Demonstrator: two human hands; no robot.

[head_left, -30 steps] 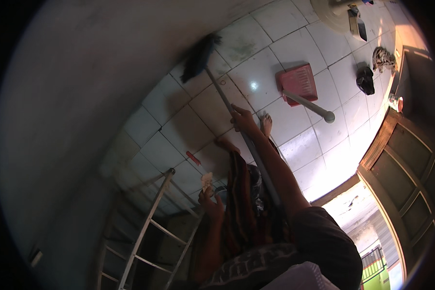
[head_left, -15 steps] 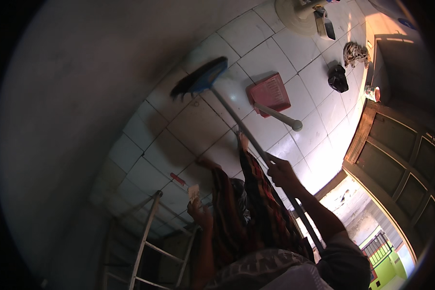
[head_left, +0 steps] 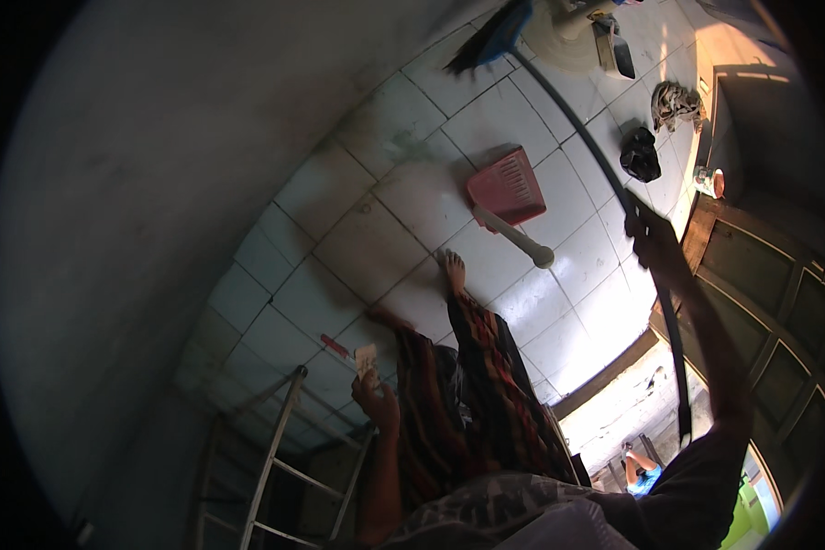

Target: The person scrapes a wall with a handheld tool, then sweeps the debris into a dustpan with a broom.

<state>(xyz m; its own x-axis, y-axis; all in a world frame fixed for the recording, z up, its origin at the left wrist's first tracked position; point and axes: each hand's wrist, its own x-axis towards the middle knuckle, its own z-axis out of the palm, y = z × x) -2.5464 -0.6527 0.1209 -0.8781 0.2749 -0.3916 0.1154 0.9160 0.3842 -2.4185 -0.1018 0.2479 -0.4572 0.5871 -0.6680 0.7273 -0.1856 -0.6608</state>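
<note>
My right hand (head_left: 651, 234) is closed round the long handle of a broom (head_left: 585, 124). The blue broom head (head_left: 506, 33) with dark bristles is at the far wall, next to a round pale base. My left hand (head_left: 376, 405), low and left of my legs, grips a small pale flat piece (head_left: 366, 361). Just beyond that piece is a red handle (head_left: 334, 346); I cannot tell whether it is joined to the piece or lies on the floor. A pink dustpan (head_left: 513, 191) with a pale handle rests on the tiles ahead of my bare foot.
A metal ladder (head_left: 284, 412) stands at my lower left. Toward the far right lie a black plastic bag (head_left: 640, 154), a crumpled cloth (head_left: 676, 106), a small tub (head_left: 709, 181) and a dark scoop (head_left: 614, 50). A wooden door (head_left: 752, 275) and a doorway with a person in blue (head_left: 644, 477) are on the right.
My right hand has moved right and farther out. The broom head has swung from over the middle tiles to the upper right. My left hand stays nearly in place.
</note>
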